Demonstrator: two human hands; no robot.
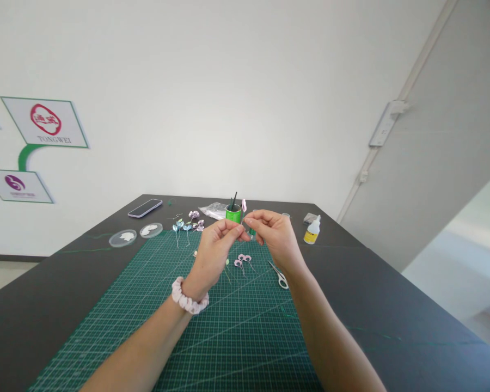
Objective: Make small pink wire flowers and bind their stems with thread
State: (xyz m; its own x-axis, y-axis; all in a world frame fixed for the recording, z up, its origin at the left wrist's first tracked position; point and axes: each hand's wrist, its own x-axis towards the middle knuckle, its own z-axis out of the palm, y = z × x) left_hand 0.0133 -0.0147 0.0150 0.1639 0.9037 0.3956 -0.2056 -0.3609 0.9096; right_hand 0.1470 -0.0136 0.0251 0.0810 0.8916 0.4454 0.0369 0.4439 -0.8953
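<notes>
Above the green cutting mat (147,305), both of my hands are closed in pinches on one small artificial flower (244,205). Its pink head points up, and its thin stem runs down between my fingertips. My left hand (217,245), with a pale pink scrunchie (188,296) around the wrist, pinches low on the stem. Slightly higher, my right hand (274,231) grips the stem between thumb and forefinger. Below the hands, several pale purple flowers (240,261) on wire stems lie on the mat beside a small green leaf (227,262). White-handled scissors (282,280) rest under my right forearm.
Behind the hands stands a green can (232,214) holding dark tools, near a clear plastic bag (213,210). Blue leaves (179,224) and purple flowers (194,214) lie at the mat's far edge. Left are two dishes (122,238) and a phone (145,208); right, a glue bottle (312,231).
</notes>
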